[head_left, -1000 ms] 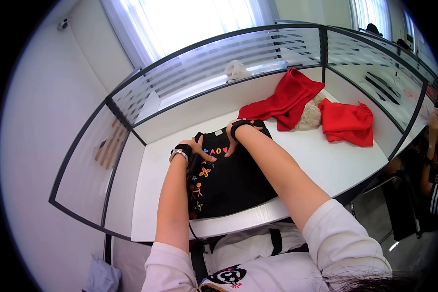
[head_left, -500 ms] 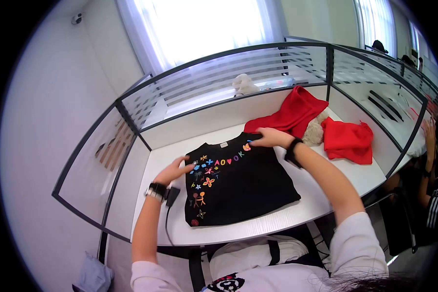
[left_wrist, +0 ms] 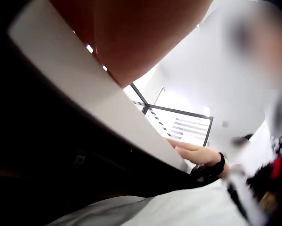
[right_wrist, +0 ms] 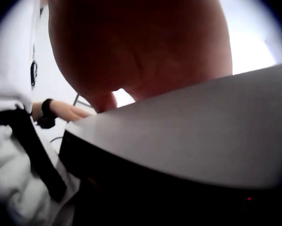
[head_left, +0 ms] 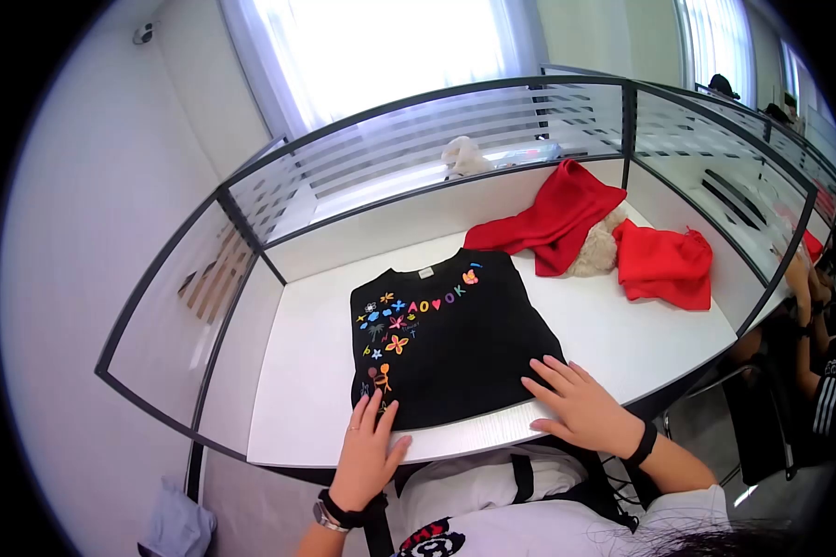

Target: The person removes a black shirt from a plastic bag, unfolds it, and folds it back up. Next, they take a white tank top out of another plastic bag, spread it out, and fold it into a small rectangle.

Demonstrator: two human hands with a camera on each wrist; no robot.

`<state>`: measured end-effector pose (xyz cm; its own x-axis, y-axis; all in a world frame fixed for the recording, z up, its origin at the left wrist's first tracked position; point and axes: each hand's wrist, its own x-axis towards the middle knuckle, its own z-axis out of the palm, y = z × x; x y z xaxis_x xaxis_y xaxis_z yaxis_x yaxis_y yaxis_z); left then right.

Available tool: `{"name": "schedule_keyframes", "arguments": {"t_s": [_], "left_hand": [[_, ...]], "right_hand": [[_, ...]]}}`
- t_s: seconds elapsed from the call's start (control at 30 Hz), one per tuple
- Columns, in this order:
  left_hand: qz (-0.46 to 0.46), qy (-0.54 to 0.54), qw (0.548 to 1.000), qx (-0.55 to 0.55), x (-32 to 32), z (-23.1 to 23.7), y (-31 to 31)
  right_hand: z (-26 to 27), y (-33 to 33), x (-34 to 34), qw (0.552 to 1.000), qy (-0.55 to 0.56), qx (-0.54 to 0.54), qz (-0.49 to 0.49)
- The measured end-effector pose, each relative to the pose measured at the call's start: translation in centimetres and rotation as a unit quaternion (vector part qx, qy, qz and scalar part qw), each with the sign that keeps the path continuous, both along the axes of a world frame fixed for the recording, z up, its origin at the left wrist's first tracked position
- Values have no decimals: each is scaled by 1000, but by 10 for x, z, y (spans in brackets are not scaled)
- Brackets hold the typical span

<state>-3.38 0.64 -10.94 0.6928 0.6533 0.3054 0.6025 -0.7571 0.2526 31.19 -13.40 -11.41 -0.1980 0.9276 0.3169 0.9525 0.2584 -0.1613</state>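
Black garment (head_left: pixel 455 348) on a white table (head_left: pixel 636 343), head view. The garment lies flat, printed side up, at the centre of the frame; its neckline, with a pale label (head_left: pixel 426 273), faces the top of the frame, and its lower edge lies close to the table's front edge. Coloured motifs (head_left: pixel 397 344) run down its left part. The left hand (head_left: pixel 367 455), at the lower centre-left, rests its fingertips on the garment's lower left corner; the right hand (head_left: pixel 585 413), at the lower right, reaches the opposite lower corner. The fingers of both hands are extended and somewhat spread, gripping nothing. In the wrist views each wearer hand is dark and blurred, so fingertip pressure cannot be judged there. At the upper right of the frame lie a draped red cloth (head_left: pixel 567 218), a pale fluffy item (head_left: pixel 594 251) and a smaller red piece (head_left: pixel 664 269), all apart from the hands.

The step in hand is judged to be flattening and squaring the lower edge. Should a fold from this edge come next, it would call for pinching both lower corners, lifting them evenly and keeping the layers aligned.
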Motion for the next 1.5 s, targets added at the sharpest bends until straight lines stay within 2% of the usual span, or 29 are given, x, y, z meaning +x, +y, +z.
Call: {"name": "schedule_keyframes", "arguments": {"t_s": [0.07, 0.23, 0.33, 0.37, 0.43, 0.5, 0.57, 0.73, 0.83, 0.87, 1.0, 1.1, 1.17, 1.3, 1.33, 1.43, 1.5], "left_hand": [[26, -1, 998, 50, 4, -11, -8], [70, -48, 992, 94, 7, -26, -24], [90, -68, 982, 149, 9, -32, -20], [92, -71, 982, 151, 9, -31, -20], [102, -93, 984, 108, 10, -26, -20], [102, -101, 984, 103, 4, -25, -20], [93, -82, 990, 62, -3, -16, -29], [55, -69, 993, 80, -15, 1, -45], [18, -12, 999, 42, -25, -10, -31], [21, -33, 999, 32, -24, -8, -33], [19, -41, 994, 100, -33, -13, -36], [9, -25, 996, 88, -38, -5, -47], [1, -35, 995, 95, -42, 1, -50], [-32, -53, 997, 40, -56, 28, -54], [-40, -54, 998, 15, -57, 40, -56], [-66, -70, 995, -29, -64, 66, -49], [-88, -101, 986, -103, -65, 86, -43]], "right_hand": [[-4, -5, -5, 1000, 3, 5, -23], [-10, -15, -19, 997, 2, 39, -63], [-17, -10, -18, 990, 8, 122, -64], [-18, -10, -17, 990, 6, 125, -62], [-18, -11, -15, 988, 74, 126, -58], [-12, -12, -10, 984, 77, 154, -40], [-2, -19, -9, 991, 104, 88, -17], [10, -26, -2, 995, 41, 88, 6], [5, -21, -2, 993, 95, 65, 30], [6, -21, -1, 993, 93, 67, 32], [9, -33, 13, 996, 81, 20, 38], [16, -41, 18, 994, 82, 32, 58], [31, -49, 18, 991, 120, -22, 55], [58, -63, 22, 989, 107, -77, 73], [67, -66, 22, 984, 134, -99, 64], [91, -74, 25, 982, 159, -58, 79], [104, -78, 28, 977, 188, -65, 80]]}}
